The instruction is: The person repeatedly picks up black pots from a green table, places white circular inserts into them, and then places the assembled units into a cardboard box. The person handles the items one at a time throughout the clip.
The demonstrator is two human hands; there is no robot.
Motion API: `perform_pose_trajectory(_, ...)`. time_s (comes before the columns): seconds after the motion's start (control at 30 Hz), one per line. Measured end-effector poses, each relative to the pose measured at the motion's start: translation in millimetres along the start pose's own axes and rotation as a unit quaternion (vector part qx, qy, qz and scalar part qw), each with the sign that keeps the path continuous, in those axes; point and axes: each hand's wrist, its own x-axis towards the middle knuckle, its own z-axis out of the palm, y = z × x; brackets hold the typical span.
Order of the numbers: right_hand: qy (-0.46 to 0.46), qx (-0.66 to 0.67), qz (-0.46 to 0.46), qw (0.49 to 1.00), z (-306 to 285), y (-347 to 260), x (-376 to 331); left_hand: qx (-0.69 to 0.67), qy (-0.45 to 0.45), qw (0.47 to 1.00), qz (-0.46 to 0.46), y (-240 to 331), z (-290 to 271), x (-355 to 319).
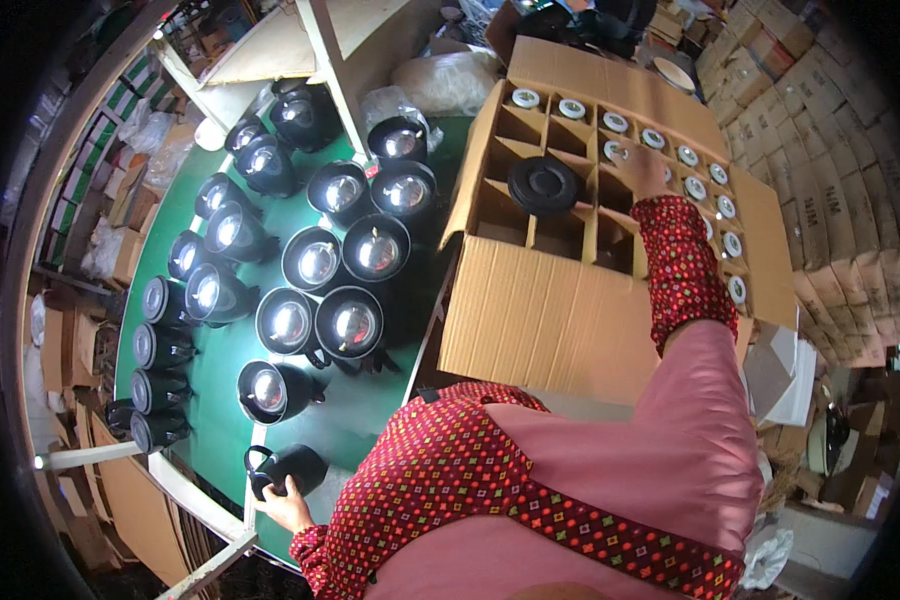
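A dark, cylindrical jug body (295, 468) lies tilted near the table's front edge. My left hand (288, 507) is closed on its rim end, beside a black ring-shaped part. My right hand (645, 172) reaches into a divided cardboard box (545, 310), its fingers closed at a white round top (615, 151) in one compartment. Whether that piece is lifted I cannot tell. Just left of my hand, a black round base or lid (544, 185) rests over the dividers. Nearest my left hand stands a black jug (268, 393) with a shiny silver inside.
Several black jugs with silvery insides (353, 322) stand in rows on the green table (240, 350). Dark jugs lie sideways along its left edge (158, 345). White-topped pieces (733, 245) fill the box's far and right compartments. Stacked cartons (810, 190) line the right; a white post (332, 75) rises behind.
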Motion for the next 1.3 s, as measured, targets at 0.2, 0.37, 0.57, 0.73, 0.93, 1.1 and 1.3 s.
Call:
perform_pose_trajectory(0.2, -0.229, -0.094, 0.009, 0.969, 58, 24, 48, 0.002, 0.013, 1.000, -0.010, -15, -1, -5)
perform_pose_trajectory(0.37, -0.234, -0.074, 0.008, 0.969, 32, 34, 51, -0.038, 0.114, 0.991, 0.067, 45, -25, -10)
perform_pose_trajectory(0.57, -0.040, -0.060, -0.150, 0.986, -85, 12, 70, -0.156, 0.105, 0.957, 0.221, 181, -65, -8)
perform_pose_trajectory(0.73, 0.012, 0.103, -0.303, 0.947, -229, -126, 12, -0.273, -0.060, 0.871, 0.404, 317, -94, -23)
perform_pose_trajectory(0.93, -0.120, 0.246, -0.485, 0.831, -256, -264, -82, -0.431, -0.232, 0.672, 0.556, 393, -119, -41)
perform_pose_trajectory(1.1, -0.177, 0.432, -0.464, 0.753, -226, -320, -118, -0.469, -0.213, 0.698, 0.498, 361, -120, -41)
perform_pose_trajectory(1.3, -0.509, 0.804, 0.017, 0.307, -135, -372, -198, -0.626, -0.051, 0.654, 0.422, 310, -96, -44)
